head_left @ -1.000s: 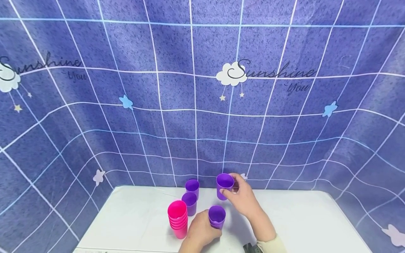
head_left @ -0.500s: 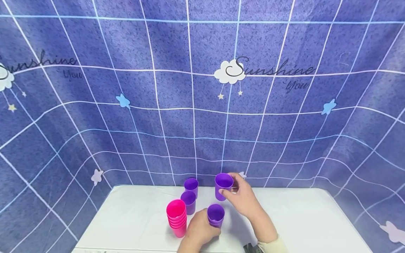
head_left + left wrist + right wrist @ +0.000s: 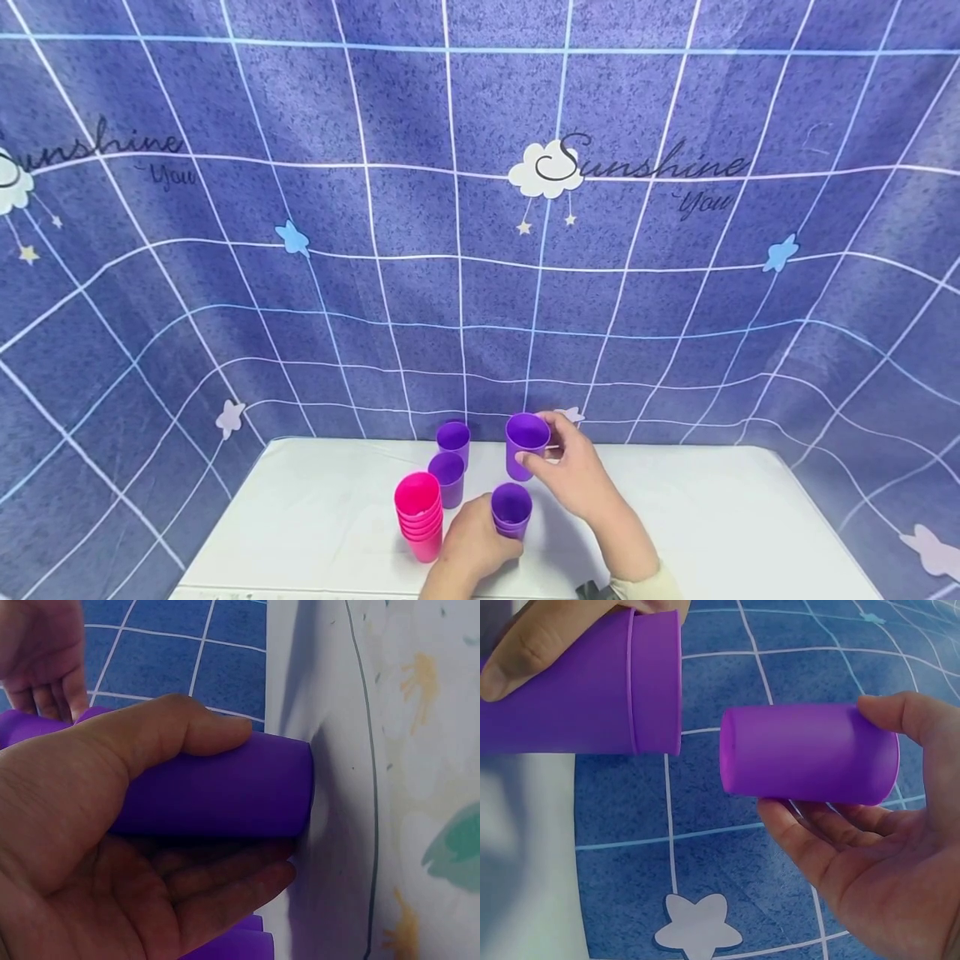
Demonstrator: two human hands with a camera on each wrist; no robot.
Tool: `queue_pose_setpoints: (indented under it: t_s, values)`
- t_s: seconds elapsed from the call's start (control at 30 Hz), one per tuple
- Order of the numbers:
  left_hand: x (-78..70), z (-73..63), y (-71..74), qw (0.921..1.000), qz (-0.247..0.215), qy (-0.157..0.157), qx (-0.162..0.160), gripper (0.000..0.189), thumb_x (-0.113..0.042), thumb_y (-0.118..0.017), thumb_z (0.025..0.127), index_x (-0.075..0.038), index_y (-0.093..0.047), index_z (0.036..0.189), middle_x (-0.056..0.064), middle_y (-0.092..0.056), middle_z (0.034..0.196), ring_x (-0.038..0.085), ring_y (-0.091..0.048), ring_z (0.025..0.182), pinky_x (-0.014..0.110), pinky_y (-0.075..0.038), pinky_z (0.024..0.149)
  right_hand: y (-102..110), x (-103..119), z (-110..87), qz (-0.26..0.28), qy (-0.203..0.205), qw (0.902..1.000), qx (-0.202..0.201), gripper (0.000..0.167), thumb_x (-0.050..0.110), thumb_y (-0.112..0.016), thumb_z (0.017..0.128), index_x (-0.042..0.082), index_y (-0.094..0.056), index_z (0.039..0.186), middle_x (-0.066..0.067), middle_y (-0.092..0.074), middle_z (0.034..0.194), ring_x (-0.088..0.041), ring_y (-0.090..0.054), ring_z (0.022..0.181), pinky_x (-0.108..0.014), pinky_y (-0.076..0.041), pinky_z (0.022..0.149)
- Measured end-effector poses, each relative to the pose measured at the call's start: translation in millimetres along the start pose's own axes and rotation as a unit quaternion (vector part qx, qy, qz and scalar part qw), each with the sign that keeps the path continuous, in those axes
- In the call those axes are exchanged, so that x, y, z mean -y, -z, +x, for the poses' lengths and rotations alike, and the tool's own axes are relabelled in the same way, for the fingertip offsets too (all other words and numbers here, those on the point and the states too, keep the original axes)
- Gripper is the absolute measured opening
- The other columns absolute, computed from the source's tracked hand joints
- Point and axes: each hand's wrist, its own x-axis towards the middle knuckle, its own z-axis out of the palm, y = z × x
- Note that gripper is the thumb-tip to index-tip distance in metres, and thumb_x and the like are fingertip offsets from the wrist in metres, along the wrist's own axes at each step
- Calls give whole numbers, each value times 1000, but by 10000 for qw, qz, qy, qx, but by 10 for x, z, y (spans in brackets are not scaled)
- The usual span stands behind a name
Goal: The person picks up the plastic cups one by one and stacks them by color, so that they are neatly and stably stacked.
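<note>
My left hand (image 3: pixel 478 542) grips a small stack of purple cups (image 3: pixel 512 510) near the table's front, thumb along one side and fingers along the other in the left wrist view. Held up behind that stack is a single purple cup (image 3: pixel 810 754), its mouth upward. My right hand (image 3: pixel 573 471) pinches it between thumb and fingers, well above the white surface. In the right wrist view the single cup's base faces the rim of the stack (image 3: pixel 656 682), with a gap between them.
Left of my left hand stands a stack of pink cups (image 3: pixel 418 517). Two purple cups, a nearer one (image 3: pixel 447 479) and a farther one (image 3: pixel 453 446), stand behind it on the white table (image 3: pixel 322 500). A blue gridded curtain (image 3: pixel 420 250) hangs behind and at both sides.
My right hand has brought the single purple cup slightly left and down toward the stack. My left hand keeps its grip on the stack. The head view has shifted slightly.
</note>
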Motion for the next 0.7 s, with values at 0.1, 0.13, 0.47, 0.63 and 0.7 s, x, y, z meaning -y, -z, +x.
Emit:
queue_pose_setpoints:
  t_s: [0.1, 0.13, 0.47, 0.63, 0.7]
  values:
    - [8, 3, -4, 10000, 1, -21, -2, 50, -18, -92, 58, -12, -72, 103, -2, -76, 90, 18, -70, 85, 46, -58, 84, -1, 29, -20, 18, 41, 10000, 43, 48, 21, -83, 87, 14, -64, 132, 0, -75, 114, -14, -68, 109, -41, -59, 99]
    - [12, 4, -5, 10000, 2, -27, -4, 50, -18, -92, 58, -12, -72, 103, -3, -76, 89, 17, -70, 85, 45, -58, 84, 0, 39, -25, 28, 48, 10000, 58, 49, 21, -83, 87, 14, -64, 132, 0, -75, 114, -14, -68, 109, -41, -59, 99]
    - [41, 13, -13, 9999, 43, -90, -32, 46, -18, -91, 59, -15, -71, 100, -6, -74, 86, 11, -67, 81, 39, -57, 79, -7, 84, -29, 242, -30, 9995, 185, 44, 21, -83, 87, 16, -66, 128, -3, -75, 112, -12, -68, 101, -24, -57, 89]
    - [33, 7, -16, 10000, 2, -88, 20, 45, -18, -90, 60, -16, -71, 101, -6, -74, 86, 11, -67, 81, 39, -57, 80, -20, 97, -51, 274, -116, 9991, 291, 45, 22, -83, 87, 16, -66, 128, -3, -75, 111, -14, -67, 99, -25, -56, 88]
    - [28, 1, -16, 10000, -8, -82, 34, 45, -18, -90, 60, -16, -71, 100, -7, -74, 86, 11, -67, 81, 39, -57, 80, -21, 98, -64, 229, -114, 9992, 297, 46, 22, -83, 87, 16, -66, 129, -2, -75, 112, -13, -67, 100, -25, -56, 88]
